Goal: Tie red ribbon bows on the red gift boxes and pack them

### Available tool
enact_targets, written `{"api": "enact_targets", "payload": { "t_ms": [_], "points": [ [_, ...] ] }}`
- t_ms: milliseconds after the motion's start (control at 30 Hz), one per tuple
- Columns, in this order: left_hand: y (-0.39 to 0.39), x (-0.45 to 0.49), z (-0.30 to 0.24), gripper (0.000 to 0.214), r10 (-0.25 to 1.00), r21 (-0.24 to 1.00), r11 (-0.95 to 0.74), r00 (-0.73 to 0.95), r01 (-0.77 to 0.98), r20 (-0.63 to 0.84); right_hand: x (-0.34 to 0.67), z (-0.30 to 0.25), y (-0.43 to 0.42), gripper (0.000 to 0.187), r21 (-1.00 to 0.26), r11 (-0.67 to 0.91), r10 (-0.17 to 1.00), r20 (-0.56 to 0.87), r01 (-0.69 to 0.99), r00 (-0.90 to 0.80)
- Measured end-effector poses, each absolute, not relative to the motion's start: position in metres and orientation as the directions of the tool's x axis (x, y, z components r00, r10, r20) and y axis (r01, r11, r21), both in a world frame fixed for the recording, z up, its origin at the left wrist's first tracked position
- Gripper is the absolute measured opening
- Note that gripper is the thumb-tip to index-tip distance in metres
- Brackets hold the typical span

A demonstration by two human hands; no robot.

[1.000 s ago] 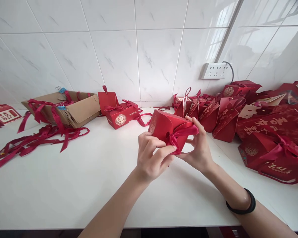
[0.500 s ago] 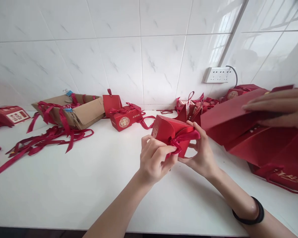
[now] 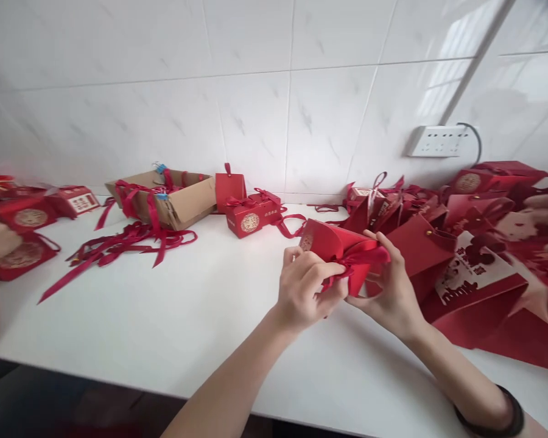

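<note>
Both hands pinch one small red gift box [image 3: 333, 246] above the surface [image 3: 178, 328], mid-span toward its right edge: left hand [image 3: 308, 286] grips the ribbon bow [image 3: 347, 267], right hand [image 3: 393, 286] steadies the box. Step in hand: tying the bow; judged next, snugging the loops evenly. Loose ribbons [image 3: 119, 243] and a cardboard tray [image 3: 182, 201] lie near the rear-left edge.

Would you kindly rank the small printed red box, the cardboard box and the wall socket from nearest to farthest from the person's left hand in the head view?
1. Small printed red box, behind and left of the left hand.
2. Cardboard box, farther left.
3. Wall socket, up on the right wall, only slightly farther than the cardboard box.
</note>
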State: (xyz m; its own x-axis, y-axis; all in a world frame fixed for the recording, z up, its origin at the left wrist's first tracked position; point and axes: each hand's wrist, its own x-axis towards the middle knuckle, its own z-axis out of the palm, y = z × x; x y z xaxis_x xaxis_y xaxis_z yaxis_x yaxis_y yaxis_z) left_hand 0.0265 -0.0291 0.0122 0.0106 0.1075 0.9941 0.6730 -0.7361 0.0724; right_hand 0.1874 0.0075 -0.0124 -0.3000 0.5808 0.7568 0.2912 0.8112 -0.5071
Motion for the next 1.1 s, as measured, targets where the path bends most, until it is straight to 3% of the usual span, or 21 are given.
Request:
{"api": "enact_targets", "payload": {
  "t_ms": [167, 267, 300, 367, 467, 567, 633, 667, 733, 833, 933, 1100],
  "points": [
    [-0.0276, 0.0242, 0.0106, 0.008, -0.007, -0.119, -0.712, 0.163, 0.692, 0.987, 0.1883, -0.0098, 0.0064, 0.103, -0.535, 0.806, 0.591, 0.751, 0.253, -0.293],
    [-0.0296, 0.0240, 0.0111, 0.008, 0.006, -0.099, -0.742, 0.154, 0.663, 0.988, 0.1890, -0.0083, 0.0058, 0.102, -0.551, 0.796, 0.605, 0.743, 0.251, -0.286],
    [-0.0304, 0.0241, 0.0118, 0.008, 0.051, -0.024, -0.767, 0.098, 0.641, 0.994, 0.1891, -0.0074, 0.0056, 0.101, -0.551, 0.794, 0.607, 0.741, 0.258, -0.286],
    [-0.0312, 0.0244, 0.0138, 0.006, 0.220, 0.236, -0.782, -0.099, 0.577, 0.970, 0.1889, -0.0053, 0.0050, 0.099, -0.544, 0.791, 0.610, 0.735, 0.279, -0.295],
    [-0.0302, 0.0245, 0.0169, 0.005, 0.509, 0.641, -0.642, -0.392, 0.420, 0.766, 0.1876, -0.0024, 0.0044, 0.099, -0.545, 0.778, 0.627, 0.708, 0.311, -0.327],
    [-0.0285, 0.0236, 0.0173, 0.009, 0.588, 0.736, -0.576, -0.445, 0.355, 0.675, 0.1855, -0.0017, 0.0042, 0.097, -0.577, 0.751, 0.660, 0.669, 0.321, -0.341],
    [-0.0282, 0.0223, 0.0157, 0.004, 0.513, 0.640, -0.634, -0.384, 0.435, 0.768, 0.1842, -0.0026, 0.0046, 0.096, -0.606, 0.733, 0.680, 0.653, 0.308, -0.333],
    [-0.0282, 0.0214, 0.0147, 0.001, 0.435, 0.536, -0.678, -0.314, 0.503, 0.844, 0.1837, -0.0033, 0.0049, 0.097, -0.616, 0.730, 0.683, 0.651, 0.295, -0.331],
    [-0.0282, 0.0199, 0.0129, 0.008, 0.235, 0.225, -0.742, -0.069, 0.632, 0.970, 0.1833, -0.0046, 0.0054, 0.098, -0.616, 0.744, 0.667, 0.665, 0.258, -0.335],
    [-0.0278, 0.0187, 0.0117, 0.017, 0.006, -0.190, -0.716, 0.278, 0.672, 0.960, 0.1843, -0.0051, 0.0054, 0.098, -0.577, 0.789, 0.612, 0.712, 0.208, -0.344],
    [-0.0271, 0.0186, 0.0107, 0.021, -0.061, -0.309, -0.670, 0.364, 0.676, 0.929, 0.1858, -0.0042, 0.0046, 0.100, -0.552, 0.811, 0.583, 0.741, 0.193, -0.333],
    [-0.0267, 0.0177, 0.0080, 0.022, -0.065, -0.326, -0.632, 0.371, 0.703, 0.926, 0.1866, -0.0040, 0.0042, 0.103, -0.565, 0.805, 0.590, 0.736, 0.180, -0.332]
  ]
}}
